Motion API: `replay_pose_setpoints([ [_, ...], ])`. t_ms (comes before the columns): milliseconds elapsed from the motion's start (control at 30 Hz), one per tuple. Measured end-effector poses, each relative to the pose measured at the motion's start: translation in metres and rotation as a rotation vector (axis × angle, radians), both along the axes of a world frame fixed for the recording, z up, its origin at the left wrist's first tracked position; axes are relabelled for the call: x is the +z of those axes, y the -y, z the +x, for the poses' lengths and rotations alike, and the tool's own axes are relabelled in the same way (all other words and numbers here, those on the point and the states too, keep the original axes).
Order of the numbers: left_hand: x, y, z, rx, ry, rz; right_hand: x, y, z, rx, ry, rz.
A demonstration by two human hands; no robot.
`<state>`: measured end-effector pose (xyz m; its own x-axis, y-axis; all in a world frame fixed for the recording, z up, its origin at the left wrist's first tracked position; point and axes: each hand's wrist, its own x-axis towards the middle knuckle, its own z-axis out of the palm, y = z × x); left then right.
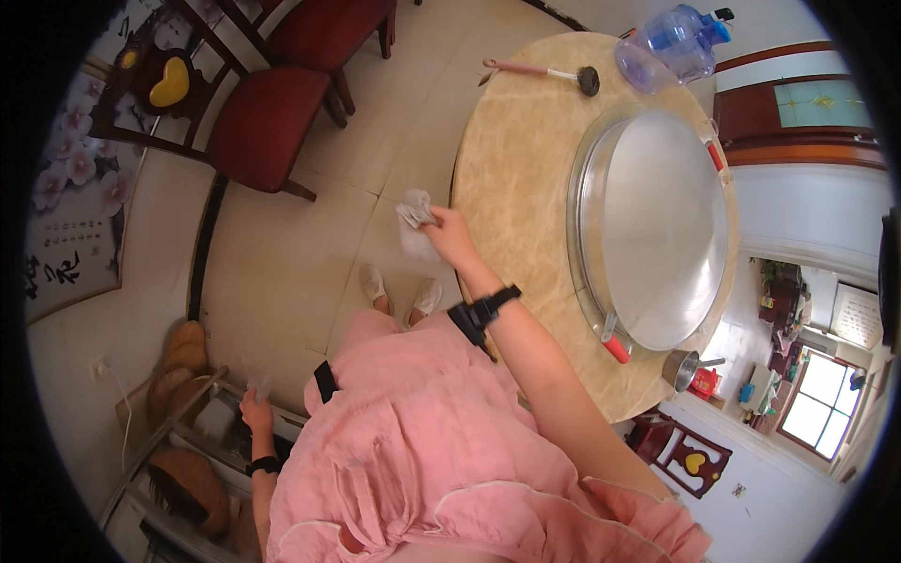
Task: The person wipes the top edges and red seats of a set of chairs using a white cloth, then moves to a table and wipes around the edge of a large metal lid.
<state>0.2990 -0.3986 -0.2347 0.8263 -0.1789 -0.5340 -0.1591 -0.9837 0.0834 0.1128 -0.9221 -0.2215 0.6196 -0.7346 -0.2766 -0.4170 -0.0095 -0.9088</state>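
My right hand [452, 236] is closed on a crumpled whitish cloth [419, 225], thin and partly see-through, which hangs beside the near left edge of the round table [511, 220]. At the lower left, my left hand [256, 413] is over a metal rack [160, 441]. Its fingers look closed, and something small, clear and shiny [264, 383] shows at their tips, too faint to name. A large round metal pan [662, 230] with red handles lies on the table. Near the far edge rests a brush [544, 73] with a pink handle and dark head.
Clear blue water jugs [671, 52] and a small metal pot [681, 369] are on the table's rim. Dark red chairs [267, 127] line the far left wall. Woven baskets [192, 488] sit in the rack. A window [821, 403] shows at the right.
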Motion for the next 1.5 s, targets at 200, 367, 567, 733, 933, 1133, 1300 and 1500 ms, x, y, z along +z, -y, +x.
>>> replay_pose_setpoints([
  [200, -0.013, 0.000, 0.001, -0.059, 0.068, 0.050, 0.041, 0.020, -0.115, -0.341, -0.370, -0.325],
  [367, -0.010, 0.030, 0.001, -0.010, 0.053, -0.020, 0.027, 0.026, -0.186, -0.323, -0.751, -0.450],
  [567, -0.007, 0.005, -0.020, 0.058, 0.074, 0.063, 0.011, 0.057, -0.134, -0.355, -0.858, -0.468],
  [733, 0.003, -0.009, -0.032, 0.140, 0.072, 0.024, -0.001, 0.150, -0.116, -0.334, -0.978, -0.458],
  [933, 0.024, -0.031, -0.061, 0.091, 0.075, 0.068, -0.016, 0.211, -0.121, -0.062, -1.018, -0.305],
  [1133, 0.034, -0.050, -0.100, 0.305, -0.017, 0.089, 0.005, 0.217, -0.121, -0.150, -0.994, -0.106],
  [1300, 0.028, -0.070, -0.119, 0.370, -0.016, 0.071, 0.054, 0.239, -0.114, -0.032, -0.772, -0.353],
  [1500, 0.020, -0.066, -0.110, 0.302, 0.002, 0.019, 0.011, 0.250, -0.090, -0.288, -0.698, -0.808],
])
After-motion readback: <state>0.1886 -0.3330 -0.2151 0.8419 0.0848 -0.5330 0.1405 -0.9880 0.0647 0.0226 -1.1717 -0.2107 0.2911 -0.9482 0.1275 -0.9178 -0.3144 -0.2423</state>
